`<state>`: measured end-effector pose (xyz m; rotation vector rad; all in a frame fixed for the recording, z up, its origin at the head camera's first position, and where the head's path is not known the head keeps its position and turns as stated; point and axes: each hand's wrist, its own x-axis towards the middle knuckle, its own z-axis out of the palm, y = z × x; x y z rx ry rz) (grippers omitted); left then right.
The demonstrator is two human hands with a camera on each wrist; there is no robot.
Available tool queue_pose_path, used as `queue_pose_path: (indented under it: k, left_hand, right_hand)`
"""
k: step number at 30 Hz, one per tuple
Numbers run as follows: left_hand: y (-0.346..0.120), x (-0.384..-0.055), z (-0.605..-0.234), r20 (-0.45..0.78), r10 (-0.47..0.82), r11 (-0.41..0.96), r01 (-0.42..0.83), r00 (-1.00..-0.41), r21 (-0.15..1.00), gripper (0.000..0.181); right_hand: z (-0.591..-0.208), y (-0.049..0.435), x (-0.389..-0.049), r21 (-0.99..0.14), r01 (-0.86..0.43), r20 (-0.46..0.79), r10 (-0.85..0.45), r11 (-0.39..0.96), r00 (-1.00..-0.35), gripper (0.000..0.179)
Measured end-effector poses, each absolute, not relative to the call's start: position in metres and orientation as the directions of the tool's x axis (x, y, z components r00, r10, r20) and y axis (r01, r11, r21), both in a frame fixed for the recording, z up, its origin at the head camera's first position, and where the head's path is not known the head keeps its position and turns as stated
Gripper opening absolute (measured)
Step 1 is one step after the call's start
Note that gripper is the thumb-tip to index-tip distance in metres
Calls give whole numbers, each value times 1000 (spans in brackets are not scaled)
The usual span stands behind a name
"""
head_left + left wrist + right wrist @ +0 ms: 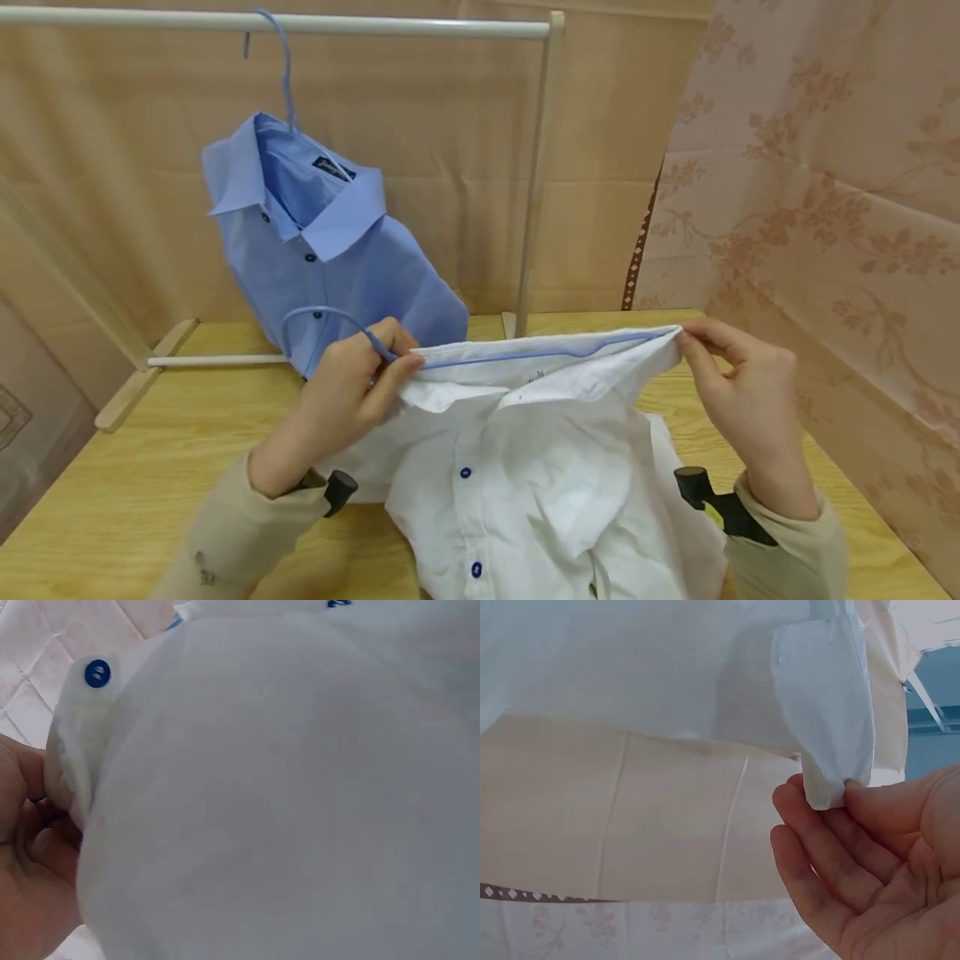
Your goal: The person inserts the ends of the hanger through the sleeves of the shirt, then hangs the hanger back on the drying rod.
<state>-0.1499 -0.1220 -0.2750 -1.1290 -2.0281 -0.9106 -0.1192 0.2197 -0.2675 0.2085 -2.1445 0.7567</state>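
Note:
A white button-up shirt (525,492) with dark blue buttons spreads over the table, its upper edge held raised between both hands. A blue clothes hanger (517,357) runs along the inside of that edge, its hook curving out at the left. My left hand (348,383) pinches the hanger near the hook together with the shirt's edge; white cloth fills most of the left wrist view. At the opposite end, my right hand (750,396) pinches the shirt's corner between thumb and fingers, its other fingers loosely bent in the right wrist view. Cloth hides the hanger's far tip.
Behind the hands, a light blue shirt (352,242) hangs by another blue hanger (287,75) from the rail (420,25) of a white rack. The rack's wooden foot (146,375) rests on the table (172,483). Patterned cloth (817,167) hangs at the right.

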Motion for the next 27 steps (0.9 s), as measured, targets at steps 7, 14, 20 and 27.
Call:
queue_pose_path:
  k: [7, 14, 20, 27]
  left_hand:
    - [-118, -147, -268, 784, 468, 419, 884, -407, 209, 37]
    - [-104, -142, -275, 736, 542, 426, 887, -406, 176, 33]
    - [-103, -147, -283, 804, 413, 443, 865, -429, 234, 35]
    - [-93, -151, -283, 864, 315, 374, 888, -393, 267, 31]
  right_hand:
    - [-266, 221, -117, -396, -387, 802, 109, 833, -587, 10]
    - [-262, 223, -113, -423, -442, 822, 130, 791, -554, 8]
    - [-265, 216, -114, -520, -528, 711, -2, 671, -704, 9]
    - [-276, 201, -117, -553, -532, 669, -40, 641, -742, 8]
